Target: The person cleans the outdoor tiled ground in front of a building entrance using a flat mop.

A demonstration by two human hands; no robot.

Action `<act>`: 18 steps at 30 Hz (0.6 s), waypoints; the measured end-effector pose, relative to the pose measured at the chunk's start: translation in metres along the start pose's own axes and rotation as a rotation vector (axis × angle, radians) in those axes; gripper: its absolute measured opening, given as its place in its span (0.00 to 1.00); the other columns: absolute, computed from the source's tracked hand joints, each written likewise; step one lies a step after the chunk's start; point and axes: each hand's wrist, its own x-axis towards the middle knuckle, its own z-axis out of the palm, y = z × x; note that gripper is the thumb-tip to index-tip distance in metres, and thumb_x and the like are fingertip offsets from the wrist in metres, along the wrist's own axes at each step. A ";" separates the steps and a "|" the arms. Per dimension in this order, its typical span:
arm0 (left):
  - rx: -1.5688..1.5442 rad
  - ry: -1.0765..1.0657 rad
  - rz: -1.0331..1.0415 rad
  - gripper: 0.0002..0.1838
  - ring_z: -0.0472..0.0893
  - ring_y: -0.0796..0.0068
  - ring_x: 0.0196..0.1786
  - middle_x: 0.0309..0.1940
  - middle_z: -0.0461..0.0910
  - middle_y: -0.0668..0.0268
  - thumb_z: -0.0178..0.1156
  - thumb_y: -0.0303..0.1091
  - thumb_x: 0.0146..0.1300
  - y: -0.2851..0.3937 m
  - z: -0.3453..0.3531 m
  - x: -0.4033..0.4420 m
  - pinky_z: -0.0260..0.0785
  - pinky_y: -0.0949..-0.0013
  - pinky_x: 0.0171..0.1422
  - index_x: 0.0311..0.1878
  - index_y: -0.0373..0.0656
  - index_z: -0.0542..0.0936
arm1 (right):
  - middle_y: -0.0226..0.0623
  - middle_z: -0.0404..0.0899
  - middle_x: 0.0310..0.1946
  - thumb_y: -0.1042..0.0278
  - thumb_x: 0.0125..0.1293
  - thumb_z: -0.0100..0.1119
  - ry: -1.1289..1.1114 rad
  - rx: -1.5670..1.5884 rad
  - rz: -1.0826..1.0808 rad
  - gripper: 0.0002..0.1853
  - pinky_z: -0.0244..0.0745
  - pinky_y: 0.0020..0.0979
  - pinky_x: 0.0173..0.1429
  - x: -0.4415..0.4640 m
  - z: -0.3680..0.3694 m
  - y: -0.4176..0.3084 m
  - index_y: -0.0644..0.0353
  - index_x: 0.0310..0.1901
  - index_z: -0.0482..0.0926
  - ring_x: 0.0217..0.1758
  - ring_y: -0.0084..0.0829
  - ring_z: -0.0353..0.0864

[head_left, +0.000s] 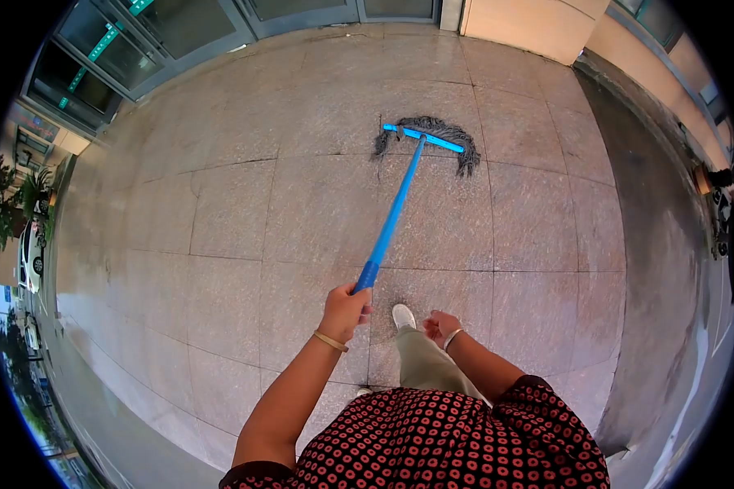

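A mop with a blue handle slants away from me over the tiled floor. My left hand is wrapped round the upper end of that handle, at its darker blue grip. The blue crossbar and grey string mop head lie on the floor ahead, with the strands spread to both sides. My right hand hangs apart from the handle, beside my leg, its fingers curled in with nothing visible in them. One white shoe shows between my hands.
Large pinkish stone tiles cover the floor, shiny as if wet. Glass doors stand at the far left, and a beige wall at the far right. A dark paved strip borders the right side. A white car is outside left.
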 end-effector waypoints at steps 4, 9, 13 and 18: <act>0.009 -0.015 0.038 0.06 0.69 0.82 0.17 0.17 0.69 0.69 0.52 0.33 0.50 0.049 0.036 0.088 0.60 0.80 0.16 0.27 0.40 0.70 | 0.36 0.69 0.19 0.66 0.55 0.45 0.085 0.036 -0.090 0.08 0.66 0.27 0.22 0.023 -0.003 -0.046 0.62 0.28 0.66 0.20 0.28 0.70; 0.040 -0.161 -0.001 0.06 0.64 0.84 0.14 0.17 0.65 0.71 0.49 0.34 0.52 0.064 0.055 0.105 0.54 0.80 0.12 0.28 0.43 0.67 | 0.36 0.70 0.20 0.68 0.54 0.46 0.126 0.069 -0.140 0.07 0.67 0.27 0.23 0.025 0.010 -0.070 0.63 0.28 0.66 0.20 0.27 0.70; 0.152 -0.170 -0.006 0.07 0.63 0.85 0.15 0.19 0.65 0.71 0.47 0.33 0.53 0.045 -0.005 0.062 0.54 0.81 0.13 0.34 0.42 0.67 | 0.37 0.69 0.22 0.68 0.54 0.46 0.137 0.050 -0.087 0.06 0.67 0.28 0.24 0.034 0.036 -0.057 0.62 0.29 0.66 0.20 0.28 0.70; 0.189 -0.132 -0.077 0.16 0.64 0.86 0.16 0.21 0.67 0.71 0.47 0.32 0.52 0.018 -0.087 -0.037 0.56 0.83 0.14 0.45 0.39 0.66 | 0.39 0.69 0.23 0.64 0.54 0.44 0.095 -0.041 -0.091 0.10 0.66 0.30 0.22 0.036 0.101 -0.029 0.63 0.33 0.65 0.20 0.29 0.70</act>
